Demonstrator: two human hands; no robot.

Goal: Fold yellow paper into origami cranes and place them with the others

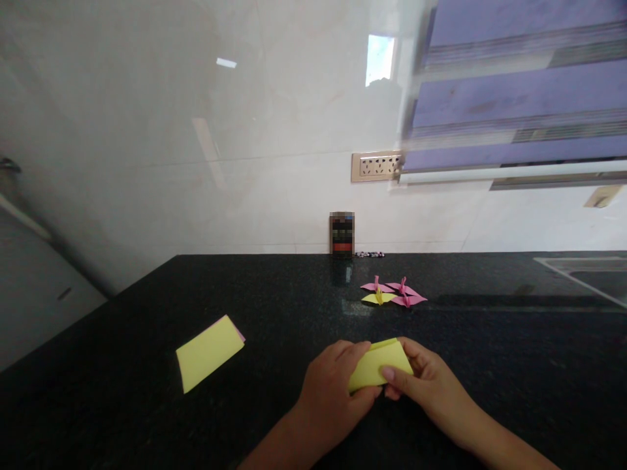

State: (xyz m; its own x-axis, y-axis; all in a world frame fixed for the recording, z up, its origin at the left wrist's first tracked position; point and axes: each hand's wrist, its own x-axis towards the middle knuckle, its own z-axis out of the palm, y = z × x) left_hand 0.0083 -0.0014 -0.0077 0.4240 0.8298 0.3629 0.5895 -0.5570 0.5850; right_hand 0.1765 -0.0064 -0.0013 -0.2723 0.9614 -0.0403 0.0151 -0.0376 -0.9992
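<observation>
A folded yellow paper [378,367] lies on the black stone counter [122,405] near its front edge, held between both hands. My left hand [330,388] grips its left side, fingers curled over the paper's upper left corner. My right hand [424,378] pinches the right side, thumb pressed on the lower edge. A small stack of flat square papers [208,352], yellow on top with a pink sheet peeking out beneath, lies to the left of my hands.
Three finished paper cranes [392,294], two pink and one yellow, sit farther back on the counter. A small dark box [341,233] stands against the white wall under a socket strip [376,166]. A sink edge [582,271] shows at far right.
</observation>
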